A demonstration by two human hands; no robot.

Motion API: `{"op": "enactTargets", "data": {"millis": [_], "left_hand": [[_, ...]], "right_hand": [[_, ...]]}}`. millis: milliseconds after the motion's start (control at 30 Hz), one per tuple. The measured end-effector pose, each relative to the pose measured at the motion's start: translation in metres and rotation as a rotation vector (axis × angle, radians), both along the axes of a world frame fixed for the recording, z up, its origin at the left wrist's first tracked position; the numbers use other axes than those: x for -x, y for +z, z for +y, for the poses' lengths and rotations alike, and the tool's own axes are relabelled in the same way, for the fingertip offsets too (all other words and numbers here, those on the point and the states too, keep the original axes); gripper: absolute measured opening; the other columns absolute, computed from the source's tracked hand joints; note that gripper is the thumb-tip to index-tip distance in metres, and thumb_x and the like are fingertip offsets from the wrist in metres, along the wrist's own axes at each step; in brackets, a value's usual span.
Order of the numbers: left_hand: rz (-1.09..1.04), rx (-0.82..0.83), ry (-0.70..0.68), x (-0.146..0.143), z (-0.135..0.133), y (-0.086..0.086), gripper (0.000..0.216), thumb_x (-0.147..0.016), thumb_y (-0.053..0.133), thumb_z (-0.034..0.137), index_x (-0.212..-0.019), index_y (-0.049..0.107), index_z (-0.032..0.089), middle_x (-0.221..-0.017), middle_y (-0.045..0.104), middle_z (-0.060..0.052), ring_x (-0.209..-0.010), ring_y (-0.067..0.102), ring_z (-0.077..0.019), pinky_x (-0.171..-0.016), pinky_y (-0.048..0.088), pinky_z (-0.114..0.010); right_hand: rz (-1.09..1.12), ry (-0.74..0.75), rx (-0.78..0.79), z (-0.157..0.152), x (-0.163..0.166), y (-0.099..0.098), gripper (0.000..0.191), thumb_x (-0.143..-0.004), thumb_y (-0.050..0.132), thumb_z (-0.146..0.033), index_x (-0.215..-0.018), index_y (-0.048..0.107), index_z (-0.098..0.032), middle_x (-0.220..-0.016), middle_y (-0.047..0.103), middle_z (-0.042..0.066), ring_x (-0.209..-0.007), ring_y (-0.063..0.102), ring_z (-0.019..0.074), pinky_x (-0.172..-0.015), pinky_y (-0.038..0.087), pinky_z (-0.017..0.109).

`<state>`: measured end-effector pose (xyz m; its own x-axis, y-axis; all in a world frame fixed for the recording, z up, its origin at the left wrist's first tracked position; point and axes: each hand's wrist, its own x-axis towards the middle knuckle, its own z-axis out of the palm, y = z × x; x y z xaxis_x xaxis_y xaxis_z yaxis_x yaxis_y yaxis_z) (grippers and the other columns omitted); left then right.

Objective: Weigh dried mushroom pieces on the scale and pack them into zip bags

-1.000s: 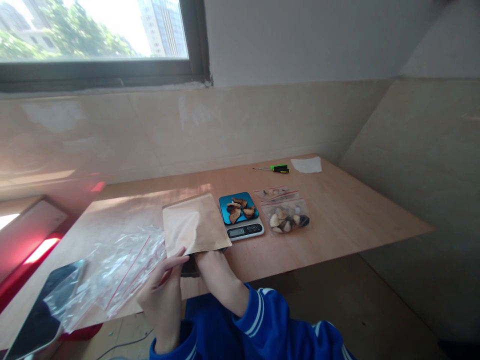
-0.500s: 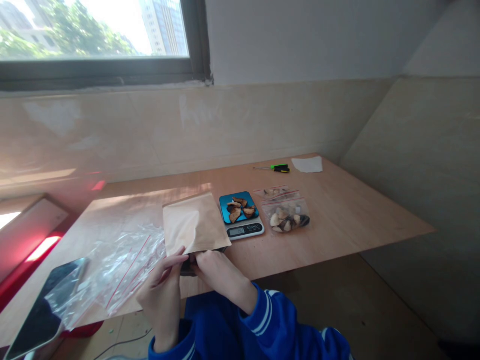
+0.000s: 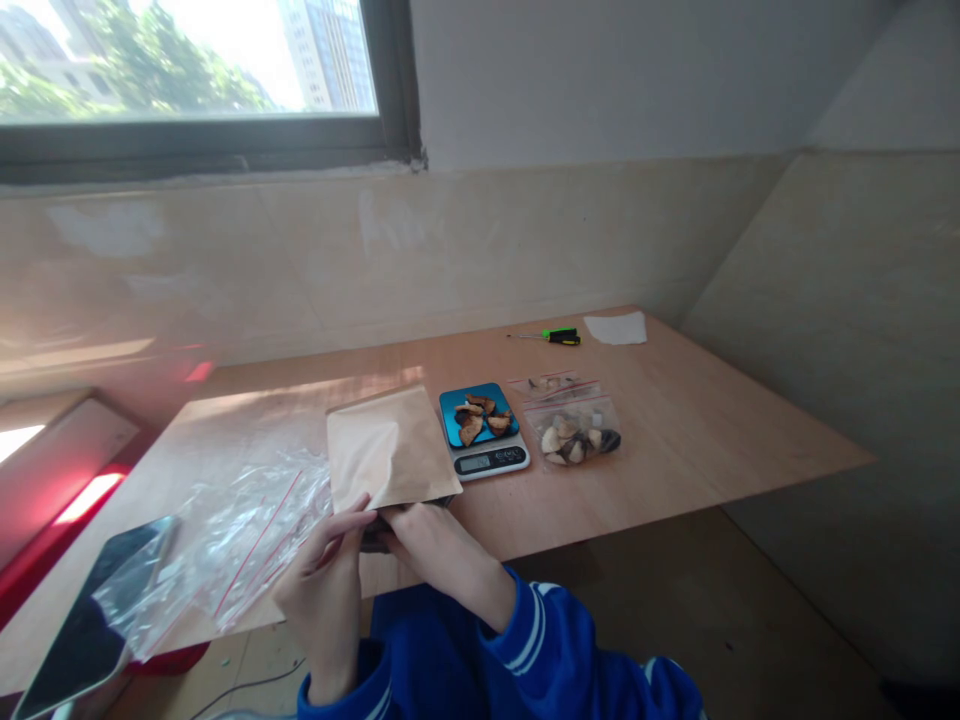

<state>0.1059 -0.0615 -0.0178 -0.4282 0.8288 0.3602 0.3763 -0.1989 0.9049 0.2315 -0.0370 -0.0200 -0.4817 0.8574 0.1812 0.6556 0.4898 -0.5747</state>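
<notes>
A brown kraft paper bag point(image 3: 386, 440) lies with its open mouth facing me at the table's front edge. My left hand point(image 3: 330, 560) is closed on the near left corner of the bag, thumb on top. The fingers of my right hand point(image 3: 435, 540) go into the mouth and are hidden there, so what they hold does not show. Just right of the bag stands a kitchen scale point(image 3: 491, 460) with a blue platform. Several dried brown slices point(image 3: 484, 418), seemingly mushroom, rest on it.
Right of the scale lies a clear zip bag point(image 3: 577, 440) with dried pieces, a smaller bag point(image 3: 551, 383) behind it. Crumpled clear zip bags point(image 3: 247, 530) partly cover a tablet-like device point(image 3: 90, 610) at left. A screwdriver point(image 3: 562, 337) and white paper point(image 3: 616, 328) lie at the back.
My right hand has shifted very slightly at the bag's mouth. My left hand, the bag, the scale and the other things stay where they were.
</notes>
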Motion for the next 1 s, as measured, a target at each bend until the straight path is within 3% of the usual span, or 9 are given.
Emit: {"op": "enactTargets", "data": {"millis": [133,333,467,567,633,800,900,1000], "left_hand": [[0.005,-0.010,0.019,0.002,0.001,0.000,0.009,-0.072,0.069,0.032,-0.072,0.074,0.026,-0.090,0.077,0.003,-0.088,0.072,-0.0184,-0.076,0.054,-0.023],[0.026,-0.016,0.023,0.006,0.002,-0.002,0.011,-0.074,0.069,0.035,-0.073,0.073,0.025,-0.090,0.078,0.002,-0.089,0.072,-0.0203,-0.076,0.054,-0.025],[0.000,-0.034,0.009,0.004,0.003,-0.002,0.012,-0.073,0.070,0.035,-0.071,0.073,0.024,-0.089,0.078,0.001,-0.091,0.072,-0.0222,-0.078,0.055,-0.027],[-0.002,-0.005,0.006,0.005,0.003,-0.003,0.012,-0.073,0.070,0.036,-0.072,0.073,0.025,-0.090,0.078,0.001,-0.093,0.072,-0.0226,-0.082,0.054,-0.029],[-0.003,0.017,0.008,0.006,0.003,-0.005,0.012,-0.073,0.070,0.036,-0.073,0.073,0.025,-0.091,0.077,0.001,-0.094,0.071,-0.0228,-0.085,0.053,-0.030],[-0.020,0.029,0.004,0.007,0.002,-0.004,0.013,-0.072,0.070,0.037,-0.072,0.073,0.025,-0.093,0.077,0.001,-0.097,0.071,-0.0240,-0.087,0.053,-0.031],[-0.012,0.040,0.005,0.008,0.001,-0.004,0.013,-0.072,0.070,0.038,-0.073,0.073,0.025,-0.093,0.077,0.001,-0.098,0.070,-0.0242,-0.087,0.053,-0.032],[-0.005,0.045,0.014,0.010,0.000,-0.004,0.013,-0.072,0.070,0.038,-0.073,0.073,0.025,-0.093,0.077,0.001,-0.098,0.070,-0.0242,-0.088,0.053,-0.032]], "right_hand": [[0.051,0.047,0.069,-0.010,-0.013,0.017,0.026,-0.093,0.051,-0.014,-0.116,0.061,-0.015,-0.110,0.070,0.013,-0.099,0.068,0.0259,-0.081,0.055,0.034],[0.362,0.158,0.235,-0.014,-0.066,0.047,0.024,-0.088,0.061,-0.020,-0.112,0.064,-0.018,-0.102,0.071,0.004,-0.092,0.066,0.0162,-0.083,0.051,0.026],[0.575,-0.066,0.131,0.032,-0.107,0.039,0.032,-0.090,0.057,-0.028,-0.121,0.056,-0.020,-0.111,0.067,0.005,-0.094,0.066,0.0154,-0.082,0.053,0.027],[0.336,-0.385,-0.106,0.085,-0.126,0.023,0.027,-0.091,0.054,-0.027,-0.116,0.057,-0.017,-0.109,0.068,0.007,-0.098,0.065,0.0167,-0.085,0.052,0.028],[0.244,-0.459,-0.140,0.116,-0.130,0.015,0.028,-0.089,0.054,-0.020,-0.116,0.058,-0.015,-0.112,0.068,0.010,-0.099,0.064,0.0189,-0.088,0.050,0.032],[0.019,-0.413,-0.123,0.157,-0.114,-0.002,0.024,-0.083,0.059,-0.010,-0.103,0.068,-0.018,-0.108,0.070,0.009,-0.103,0.061,0.0215,-0.093,0.044,0.034],[-0.113,-0.400,-0.097,0.160,-0.106,-0.007,0.021,-0.084,0.057,-0.010,-0.097,0.072,-0.017,-0.107,0.069,0.012,-0.107,0.058,0.0251,-0.095,0.041,0.039],[-0.200,-0.394,-0.107,0.150,-0.108,-0.002,0.023,-0.091,0.052,-0.017,-0.105,0.070,-0.020,-0.115,0.065,0.010,-0.112,0.053,0.0255,-0.095,0.038,0.040]]}}
